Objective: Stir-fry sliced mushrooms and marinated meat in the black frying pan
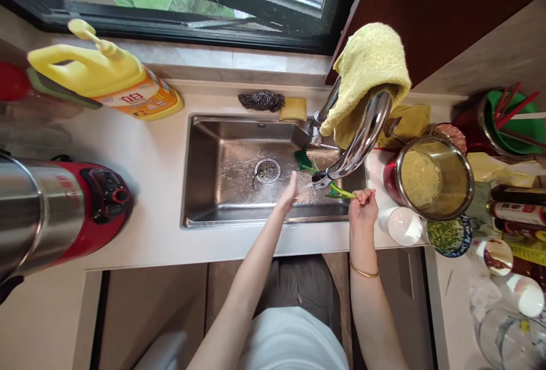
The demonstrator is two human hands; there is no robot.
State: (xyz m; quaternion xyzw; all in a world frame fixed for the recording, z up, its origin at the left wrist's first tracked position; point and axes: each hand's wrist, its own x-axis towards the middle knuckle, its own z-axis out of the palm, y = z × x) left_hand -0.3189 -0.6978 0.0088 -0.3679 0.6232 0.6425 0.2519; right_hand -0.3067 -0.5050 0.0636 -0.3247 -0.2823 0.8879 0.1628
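Note:
My right hand [364, 205] is closed around the pale end of a yellow-green stalk [342, 191], over the right end of the steel sink [205, 222]. The stalk reaches left behind the spout of the chrome tap [370, 131]. A dark green leaf-like piece [302, 158] shows on the tap's far side; whether it belongs to the same stalk I cannot tell. My left hand [290, 189] is beside the spout's mouth, its fingers stretched out and nothing held. Water appears to run from the spout near these fingers, where the picture is blurred.
A yellow cloth [373, 63] hangs over the tap. A steel scourer [261, 100] and a yellow sponge [293, 109] lie behind the sink. Left are a yellow detergent jug [123, 83] and a red cooker [91, 205]; right, a steel pot [446, 205] and a white cup [404, 226].

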